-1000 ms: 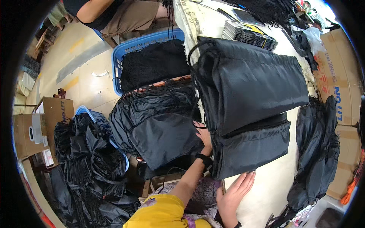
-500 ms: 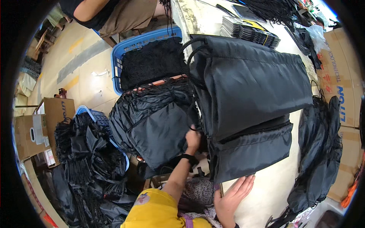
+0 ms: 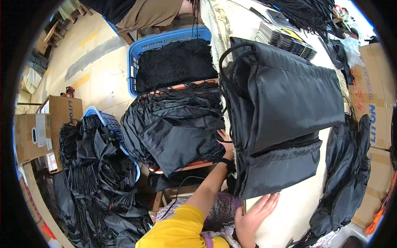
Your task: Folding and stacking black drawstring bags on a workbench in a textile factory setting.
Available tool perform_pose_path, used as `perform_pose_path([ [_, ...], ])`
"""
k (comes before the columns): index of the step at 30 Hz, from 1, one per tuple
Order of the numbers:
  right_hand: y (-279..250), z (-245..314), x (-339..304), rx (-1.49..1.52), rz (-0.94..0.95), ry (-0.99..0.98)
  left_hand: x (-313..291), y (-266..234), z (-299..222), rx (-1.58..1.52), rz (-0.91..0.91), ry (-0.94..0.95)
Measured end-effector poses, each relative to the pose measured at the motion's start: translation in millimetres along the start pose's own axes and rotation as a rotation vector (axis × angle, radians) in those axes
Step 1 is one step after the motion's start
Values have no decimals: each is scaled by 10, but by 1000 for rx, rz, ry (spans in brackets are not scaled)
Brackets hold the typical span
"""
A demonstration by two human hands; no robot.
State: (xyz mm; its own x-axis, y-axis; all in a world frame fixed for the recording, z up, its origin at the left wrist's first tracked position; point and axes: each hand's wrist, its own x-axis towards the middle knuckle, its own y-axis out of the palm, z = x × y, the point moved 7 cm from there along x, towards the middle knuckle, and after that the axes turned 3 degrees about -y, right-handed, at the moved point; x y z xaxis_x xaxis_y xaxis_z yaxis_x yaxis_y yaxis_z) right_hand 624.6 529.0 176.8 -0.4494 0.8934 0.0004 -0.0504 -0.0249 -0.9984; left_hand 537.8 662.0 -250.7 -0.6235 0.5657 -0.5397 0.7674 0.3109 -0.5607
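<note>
A pile of folded black drawstring bags [image 3: 289, 95] lies on the white table, with black cord loops hanging from its left side. My left hand [image 3: 226, 145] is at the table's left edge, beside this pile and partly hidden by it. Its fingers look closed on a black drawstring cord [image 3: 219, 135]. My right hand [image 3: 257, 217] lies flat on the tabletop, fingers stretched out, at the near edge of the pile. Left of the table, a heap of black bags [image 3: 178, 140] fills an orange basket [image 3: 192, 166].
Behind the heap stands a blue basket [image 3: 131, 68] of black material. Another blue basket [image 3: 108, 122] overflows with black bags at left. Flat packages [image 3: 285, 39] are stacked on the white table [image 3: 285, 225]. Cardboard boxes stand left [image 3: 62, 111] and right [image 3: 374, 173]. A person [image 3: 149, 14] sits beyond.
My left hand has moved right, from the heap in the orange basket to the table's edge. My right hand stays flat on the table. The view has shifted slightly.
</note>
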Motion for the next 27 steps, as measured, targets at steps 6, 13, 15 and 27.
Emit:
perform_pose_path([
  [6,48,-44,-23,-3,31,17,595,437,448,-302,0,-194],
  [13,15,-13,-3,18,40,4,654,442,818,-316,-315,-50],
  [15,21,-10,9,7,38,2,603,356,719,-325,-306,-29],
  [27,4,11,-24,9,59,3,465,-232,544,-300,-278,86],
])
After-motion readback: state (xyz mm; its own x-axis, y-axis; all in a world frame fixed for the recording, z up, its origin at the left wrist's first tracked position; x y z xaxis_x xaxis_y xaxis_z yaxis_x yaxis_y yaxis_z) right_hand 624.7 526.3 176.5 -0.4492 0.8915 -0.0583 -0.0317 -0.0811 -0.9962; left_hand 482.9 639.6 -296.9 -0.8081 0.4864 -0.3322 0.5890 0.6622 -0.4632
